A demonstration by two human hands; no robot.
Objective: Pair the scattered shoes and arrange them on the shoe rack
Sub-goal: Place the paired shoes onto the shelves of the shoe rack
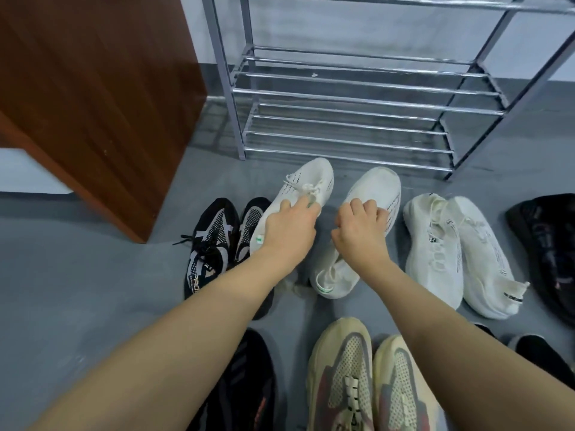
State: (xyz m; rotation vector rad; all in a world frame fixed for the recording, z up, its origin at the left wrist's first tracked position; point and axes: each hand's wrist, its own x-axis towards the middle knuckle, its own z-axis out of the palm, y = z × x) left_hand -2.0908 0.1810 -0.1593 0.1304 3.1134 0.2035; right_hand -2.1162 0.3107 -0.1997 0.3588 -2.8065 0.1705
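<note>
My left hand had its grip closed on the left white sneaker, fingers curled round the tongue and laces at its middle. My right hand gripped the right white sneaker in the same manner, fingers hooked over its upper near the opening. Both shoes lay on the grey floor with toes pointed toward the shoe rack, just in front of its lowest bars and a little apart from each other. The rack's metal shelves held no shoes.

To the left of my left hand sat a black-and-grey pair, side by side, the nearer shoe partly hidden under my forearm. To the right lay another white pair, touching along their sides. Near me stood a cream-and-grey pair, a dark shoe with orange marks beside my left arm, and more black shoes at the right edge. A brown wooden cabinet stood at the left.
</note>
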